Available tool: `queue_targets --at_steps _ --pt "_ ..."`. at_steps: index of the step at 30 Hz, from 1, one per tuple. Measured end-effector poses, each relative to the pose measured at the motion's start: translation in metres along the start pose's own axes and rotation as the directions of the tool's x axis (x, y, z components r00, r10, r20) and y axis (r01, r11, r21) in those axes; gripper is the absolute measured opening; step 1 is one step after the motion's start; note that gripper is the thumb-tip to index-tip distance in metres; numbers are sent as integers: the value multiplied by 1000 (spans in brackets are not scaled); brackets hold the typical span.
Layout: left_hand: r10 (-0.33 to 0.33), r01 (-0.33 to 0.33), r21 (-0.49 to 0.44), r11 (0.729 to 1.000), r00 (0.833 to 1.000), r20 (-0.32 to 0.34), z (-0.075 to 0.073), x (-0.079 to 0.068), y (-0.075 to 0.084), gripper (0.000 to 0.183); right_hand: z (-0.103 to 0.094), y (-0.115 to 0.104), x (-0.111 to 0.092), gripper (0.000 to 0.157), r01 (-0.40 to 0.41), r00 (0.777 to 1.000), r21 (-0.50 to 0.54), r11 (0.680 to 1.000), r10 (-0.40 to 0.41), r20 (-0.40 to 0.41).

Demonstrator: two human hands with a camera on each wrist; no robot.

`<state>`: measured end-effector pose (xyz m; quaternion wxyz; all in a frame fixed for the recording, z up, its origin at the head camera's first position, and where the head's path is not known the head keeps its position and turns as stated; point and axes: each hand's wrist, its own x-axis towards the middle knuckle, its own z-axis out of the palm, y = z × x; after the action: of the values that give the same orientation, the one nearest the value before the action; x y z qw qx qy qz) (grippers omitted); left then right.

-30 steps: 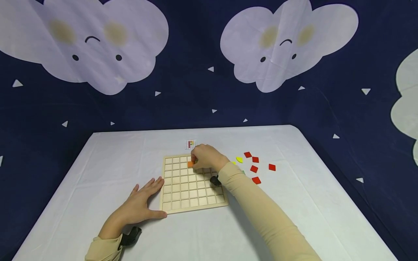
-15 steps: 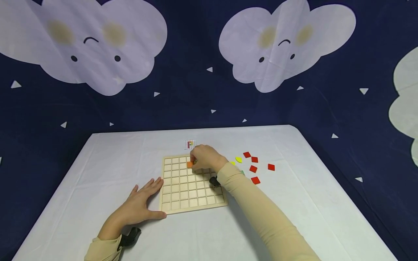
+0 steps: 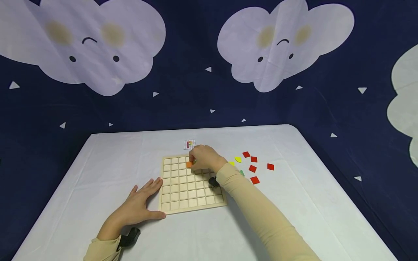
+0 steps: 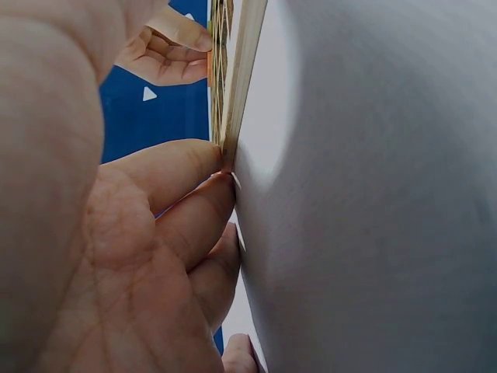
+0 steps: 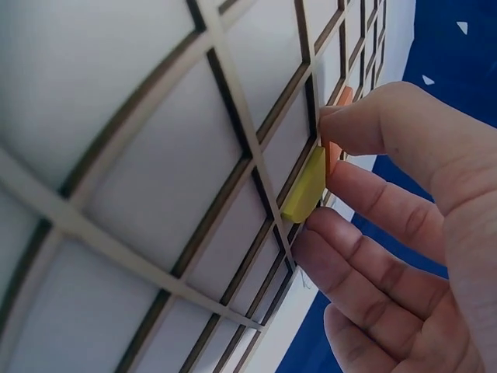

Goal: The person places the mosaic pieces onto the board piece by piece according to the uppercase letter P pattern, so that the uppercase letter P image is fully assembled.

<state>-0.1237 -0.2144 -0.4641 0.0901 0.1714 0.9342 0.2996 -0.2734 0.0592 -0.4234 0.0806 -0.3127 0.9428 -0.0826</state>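
Observation:
A pale wooden grid board (image 3: 183,195) lies on the table. My left hand (image 3: 138,203) rests along its left edge, fingers spread and fairly straight, thumb at the near left corner. In the left wrist view, fingertips (image 4: 221,159) touch the board's side. Over the far part of the grid, my right hand (image 3: 206,157) has thumb and index finger at either side of an orange square tile (image 3: 189,165), apparently pinching it. Beside it, a yellow tile with a rounded edge (image 5: 307,188) sits at a cell in the right wrist view, close to the fingers; the head view mostly hides it.
Several red tiles (image 3: 253,169) lie scattered right of the board, with yellow tiles (image 3: 238,159) and a green tile (image 3: 241,173) partly behind the right sleeve. Beyond the board is a small printed grid card (image 3: 189,144). A dark cloud-patterned cloth (image 3: 186,101) hangs behind the table.

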Motion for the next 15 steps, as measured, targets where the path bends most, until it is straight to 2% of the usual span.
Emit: queue_targets --at_steps 15 --pt "7 -7 -4 1000 1000 -16 0 -1 0 118 1 -1 -3 18 11 999 5 1000 -11 -38"
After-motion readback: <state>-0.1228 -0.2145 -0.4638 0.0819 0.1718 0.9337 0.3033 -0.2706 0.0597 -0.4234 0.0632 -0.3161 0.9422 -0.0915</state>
